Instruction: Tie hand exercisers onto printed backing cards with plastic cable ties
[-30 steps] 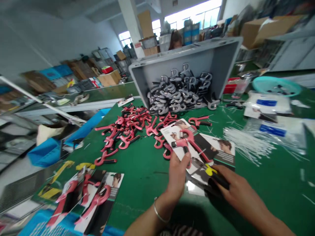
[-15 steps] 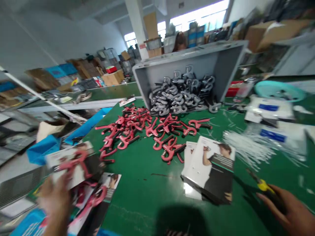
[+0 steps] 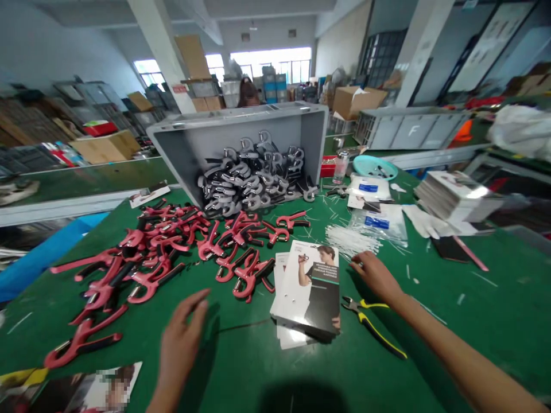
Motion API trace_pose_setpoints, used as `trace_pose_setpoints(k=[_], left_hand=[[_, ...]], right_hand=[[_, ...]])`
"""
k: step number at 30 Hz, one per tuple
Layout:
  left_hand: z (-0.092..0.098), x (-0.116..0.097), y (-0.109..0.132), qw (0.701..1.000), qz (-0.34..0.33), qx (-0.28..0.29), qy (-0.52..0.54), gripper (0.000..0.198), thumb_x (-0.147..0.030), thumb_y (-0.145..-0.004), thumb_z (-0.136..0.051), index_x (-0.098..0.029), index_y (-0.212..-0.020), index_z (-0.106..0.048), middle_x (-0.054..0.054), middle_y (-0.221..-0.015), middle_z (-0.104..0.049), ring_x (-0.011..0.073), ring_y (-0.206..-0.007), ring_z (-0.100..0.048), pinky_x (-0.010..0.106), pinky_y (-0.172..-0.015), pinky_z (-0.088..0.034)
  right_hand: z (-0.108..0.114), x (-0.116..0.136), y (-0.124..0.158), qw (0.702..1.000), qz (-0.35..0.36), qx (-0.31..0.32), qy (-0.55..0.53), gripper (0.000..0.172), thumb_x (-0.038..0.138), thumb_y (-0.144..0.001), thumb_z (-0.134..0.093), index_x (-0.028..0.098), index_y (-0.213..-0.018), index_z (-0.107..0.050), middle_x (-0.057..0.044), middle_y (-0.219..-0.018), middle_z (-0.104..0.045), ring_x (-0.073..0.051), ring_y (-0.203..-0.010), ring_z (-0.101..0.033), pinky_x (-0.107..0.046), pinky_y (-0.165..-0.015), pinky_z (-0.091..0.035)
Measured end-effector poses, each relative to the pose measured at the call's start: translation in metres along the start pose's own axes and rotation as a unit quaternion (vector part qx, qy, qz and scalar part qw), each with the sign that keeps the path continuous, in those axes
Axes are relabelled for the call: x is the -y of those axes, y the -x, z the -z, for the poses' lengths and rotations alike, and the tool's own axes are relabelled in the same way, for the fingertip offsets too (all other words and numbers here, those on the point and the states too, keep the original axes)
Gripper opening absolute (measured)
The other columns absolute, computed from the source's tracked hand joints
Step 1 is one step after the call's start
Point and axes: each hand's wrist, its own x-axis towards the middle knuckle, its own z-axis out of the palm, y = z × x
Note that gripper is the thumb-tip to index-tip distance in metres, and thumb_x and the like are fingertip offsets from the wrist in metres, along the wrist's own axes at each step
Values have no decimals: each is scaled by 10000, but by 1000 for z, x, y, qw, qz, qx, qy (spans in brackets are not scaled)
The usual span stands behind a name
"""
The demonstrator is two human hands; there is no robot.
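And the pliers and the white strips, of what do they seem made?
Pliers: dull grey head, likely metal; yellow-and-black handles, probably smooth plastic or rubber, given the bright colour. White strips: probably plastic, being thin and uniformly white; finish too small to tell.

printed cards (image 3: 297,295): glossy paper; crate (image 3: 204,140): smooth plastic; pink grips (image 3: 247,284): apparently matt plastic; pliers (image 3: 362,316): metal tip

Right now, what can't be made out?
All head view:
Contact of right hand with thin white plastic strips: too small.
Text on stacked black and white cards: too small.
Lower inside of grey plastic bin: hidden by curved grey hand grips.
Dark printed card, lower left: cut by bottom edge.
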Motion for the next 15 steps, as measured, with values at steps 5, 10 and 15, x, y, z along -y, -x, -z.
trace_pose_setpoints(k=[5,10,15], left_hand=[[-101,-37,-6,986,-34,121,111,490,-423,-803,-693,-185,-1228,-643,123,-1257,-618,281,-1198,-555,443,-1051,-418],[-129,-41,-4,965,60,111,231,323,-428,-835,-657,-185,-1031,-739,99,-1084,-672,242,-1027,-623,361,-922,-473],[-103,-44,16,929,175,47,323,380,-459,-769,-736,-162,-1006,-732,66,-951,-715,191,-820,-644,271,-720,-489]], right_hand=[[-16,7,-35,998,-46,29,10,108,225,-893,-553,145,-883,-624,-171,-988,-660,-266,-870,-655,-310,-680,-451],[1,-5,-39,993,-65,69,-64,124,253,-899,-521,182,-813,-575,-64,-792,-700,-164,-656,-655,-244,-585,-452],[23,-9,-31,986,-79,55,-136,206,376,-924,-450,202,-893,-554,-13,-693,-671,-137,-501,-595,-244,-489,-457]])
